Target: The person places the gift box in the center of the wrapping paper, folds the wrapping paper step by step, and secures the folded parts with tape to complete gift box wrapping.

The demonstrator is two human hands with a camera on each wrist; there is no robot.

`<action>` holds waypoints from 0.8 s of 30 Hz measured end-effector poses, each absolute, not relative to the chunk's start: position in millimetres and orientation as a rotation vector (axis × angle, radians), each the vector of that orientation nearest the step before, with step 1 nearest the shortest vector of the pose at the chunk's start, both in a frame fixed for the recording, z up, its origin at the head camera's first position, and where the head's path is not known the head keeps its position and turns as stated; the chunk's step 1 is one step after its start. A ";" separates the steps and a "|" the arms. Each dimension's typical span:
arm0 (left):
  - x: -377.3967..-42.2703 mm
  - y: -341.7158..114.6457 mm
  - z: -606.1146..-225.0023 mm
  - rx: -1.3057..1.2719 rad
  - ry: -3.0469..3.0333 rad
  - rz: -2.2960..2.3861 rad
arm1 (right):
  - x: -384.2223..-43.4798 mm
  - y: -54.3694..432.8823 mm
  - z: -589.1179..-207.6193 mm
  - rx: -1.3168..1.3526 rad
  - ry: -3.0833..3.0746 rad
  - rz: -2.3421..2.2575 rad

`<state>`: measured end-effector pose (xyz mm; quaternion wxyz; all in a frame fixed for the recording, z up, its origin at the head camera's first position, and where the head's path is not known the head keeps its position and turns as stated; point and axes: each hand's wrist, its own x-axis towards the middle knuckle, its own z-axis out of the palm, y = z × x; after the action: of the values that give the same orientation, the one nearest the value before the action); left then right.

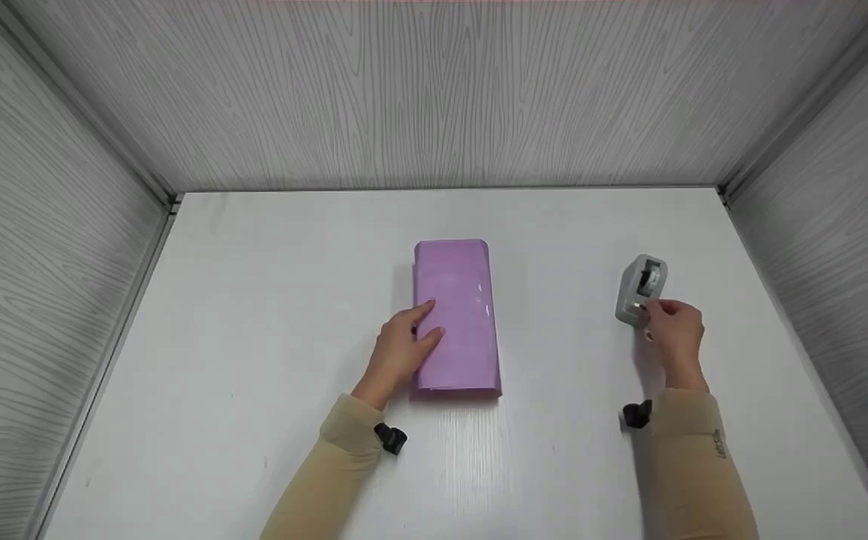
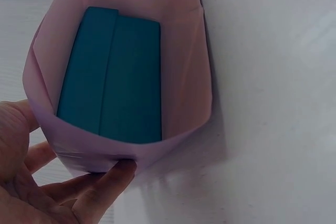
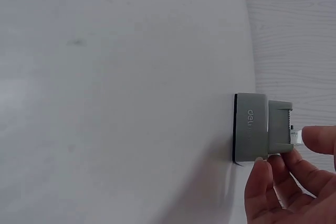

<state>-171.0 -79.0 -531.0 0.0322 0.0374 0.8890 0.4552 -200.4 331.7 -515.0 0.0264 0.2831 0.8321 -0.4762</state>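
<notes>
A teal box [image 2: 131, 72] lies inside a purple paper wrapper [image 1: 455, 300], whose near end gapes in the left wrist view. My left hand [image 1: 400, 345] holds the wrapper at its left side: thumb and index finger lie on top, while other fingers touch the side wall. To the right stands a grey tape dispenser [image 1: 632, 289] with a roll of clear tape. Beside its cutter my right hand [image 1: 675, 328] pinches the tape end [image 3: 296, 137] between thumb and fingers. Other fingertips are close against the dispenser in the right wrist view.
Both things are on a white table [image 1: 268, 300], with the dispenser nearer its right edge. Grey wood-grain panels [image 1: 434, 97] enclose the back and both sides. A black wrist camera [image 1: 391, 438] sits on the left cuff and another black one [image 1: 637, 415] on the right.
</notes>
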 end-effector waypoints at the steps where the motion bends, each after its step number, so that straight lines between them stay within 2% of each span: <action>1: -171.2 -78.9 -531.0 0.115 2.733 1.405 | -201.3 331.8 -514.7 0.880 2.566 -1.473; 24: -171.3 -78.2 -531.1 0.095 2.737 1.395 | -213.8 334.9 -516.2 0.953 2.461 -1.512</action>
<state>-171.3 -78.2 -531.1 0.0338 0.0310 0.8900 0.4536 -213.8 334.9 -516.2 0.0499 0.3130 0.8080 -0.4966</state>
